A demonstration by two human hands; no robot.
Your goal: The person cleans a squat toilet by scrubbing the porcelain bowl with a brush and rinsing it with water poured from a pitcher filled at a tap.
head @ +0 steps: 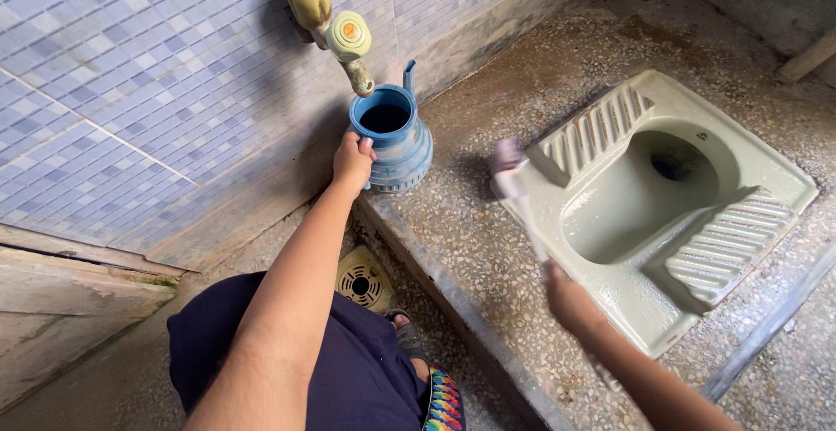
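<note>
Wall tap: the yellowed tap (pixel 335 22) juts from the tiled wall (pixel 131 91) just above the left hand, its spout over the mouth of the jug; no water shows running.
Left hand: the left hand (pixel 353 161) is curled around the handle side of the blue plastic water jug (pixel 392 139), fingers wrapped over its rim and shoulder.
Jug position: the jug stands upright on the raised speckled step (pixel 488 248), against the wall, directly under the tap and well to the left of the right hand.
Jug risk: gripped from one side only and standing close to the step's edge, it could tip or slide off toward the floor drain (pixel 361 281) below the left forearm, likely spilling whatever it holds.
Brush: the scrubbing brush (pixel 514 191) is blurred, its pale head just beyond the right hand, at the near corner of the squat toilet pan (pixel 766 178).
Right hand: the right hand (pixel 570 300) is closed around the brush's handle end; the exact finger hold cannot be told because of the blur.
Brush risk: a fast stroke on the wet glazed pan could skid off the ribbed footrest (pixel 601 122) and spatter dirty water toward the jug.
Footing risk: the sandalled foot (pixel 409 335) below both hands rests beside the step on a floor that looks damp, so a slip seems possible.
</note>
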